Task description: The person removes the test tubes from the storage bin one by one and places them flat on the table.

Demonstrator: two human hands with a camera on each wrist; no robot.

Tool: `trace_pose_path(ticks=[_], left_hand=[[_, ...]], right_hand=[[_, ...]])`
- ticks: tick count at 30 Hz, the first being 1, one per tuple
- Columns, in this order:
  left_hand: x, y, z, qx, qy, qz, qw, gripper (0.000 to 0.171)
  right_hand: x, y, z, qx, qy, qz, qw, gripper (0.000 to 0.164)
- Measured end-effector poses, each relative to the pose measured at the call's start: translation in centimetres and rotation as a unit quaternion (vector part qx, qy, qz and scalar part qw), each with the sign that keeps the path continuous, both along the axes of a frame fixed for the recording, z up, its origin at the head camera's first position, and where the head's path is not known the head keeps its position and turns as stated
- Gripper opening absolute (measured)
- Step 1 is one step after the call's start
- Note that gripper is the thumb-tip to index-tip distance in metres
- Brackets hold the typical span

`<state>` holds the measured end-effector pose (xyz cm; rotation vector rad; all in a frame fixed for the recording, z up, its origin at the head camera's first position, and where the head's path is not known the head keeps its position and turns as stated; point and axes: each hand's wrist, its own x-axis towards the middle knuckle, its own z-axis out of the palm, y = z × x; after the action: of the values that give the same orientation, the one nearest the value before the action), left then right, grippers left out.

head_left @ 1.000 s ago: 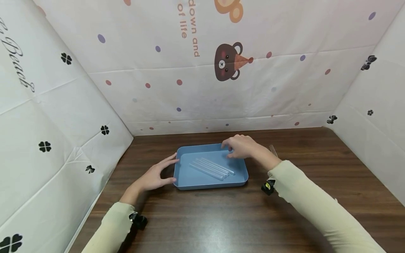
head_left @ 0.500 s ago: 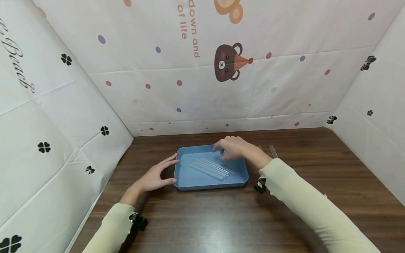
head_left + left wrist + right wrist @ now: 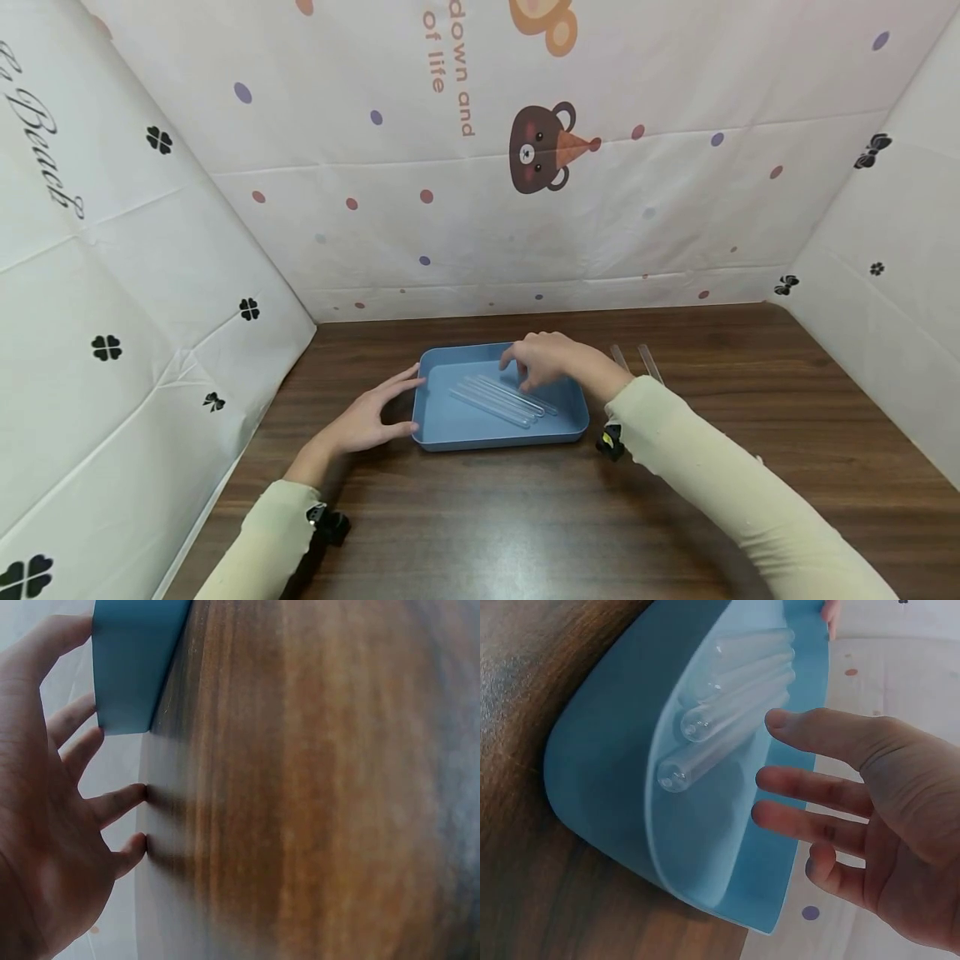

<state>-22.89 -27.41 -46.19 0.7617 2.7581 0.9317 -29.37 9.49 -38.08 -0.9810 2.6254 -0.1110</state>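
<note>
A blue rectangular tray [image 3: 457, 442] lies on the table, with several clear test tubes [image 3: 491, 402] side by side in it, slanting down to the right. My left hand [image 3: 363, 421] is at the tray's left end, thumb and fingers spread along the rim; in the left wrist view two fingertips reach the table beside the tray. Over the back right part of the tray is my right hand [image 3: 551, 360], fingers bent slightly and pointing toward the tubes. In the right wrist view its thumb [image 3: 795, 727] overlaps the nearest tube's far end, and nothing is between the fingers.
Behind my right wrist, two more clear tubes [image 3: 649, 360] lie on the dark wooden table [image 3: 480, 517], partly covered by the forearm. White printed sheets [image 3: 480, 233] hang at the back and on both sides.
My right hand has moved left and slightly down over the tray, toward the tubes. Its arm has uncovered a second tube on the table. The left hand and the tray have stayed put.
</note>
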Motion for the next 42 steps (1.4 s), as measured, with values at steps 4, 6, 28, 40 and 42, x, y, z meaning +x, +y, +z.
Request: trace_pose_path(ticks=[4, 6, 28, 40, 42], left_hand=[[0.0, 0.0, 0.0, 0.0, -0.003, 0.002, 1.0, 0.077], [0.0, 0.0, 0.0, 0.0, -0.003, 0.003, 1.0, 0.077], [0.0, 0.0, -0.1, -0.005, 0.0, 0.004, 1.0, 0.077], [-0.1, 0.0, -0.2, -0.001, 0.0, 0.002, 1.0, 0.077], [-0.1, 0.0, -0.2, 0.001, -0.002, 0.002, 1.0, 0.077]], right_hand=[[0.1, -0.1, -0.2, 0.004, 0.011, 0.002, 1.0, 0.055], [0.1, -0.2, -0.4, 0.005, 0.015, 0.002, 1.0, 0.054], [0.2, -1.3, -1.8, 0.028, 0.008, -0.014, 0.999, 0.057], [0.2, -1.3, -2.3, 0.037, 0.004, -0.024, 0.999, 0.054], [0.2, -1.2, -2.3, 0.037, 0.002, -0.024, 0.999, 0.054]])
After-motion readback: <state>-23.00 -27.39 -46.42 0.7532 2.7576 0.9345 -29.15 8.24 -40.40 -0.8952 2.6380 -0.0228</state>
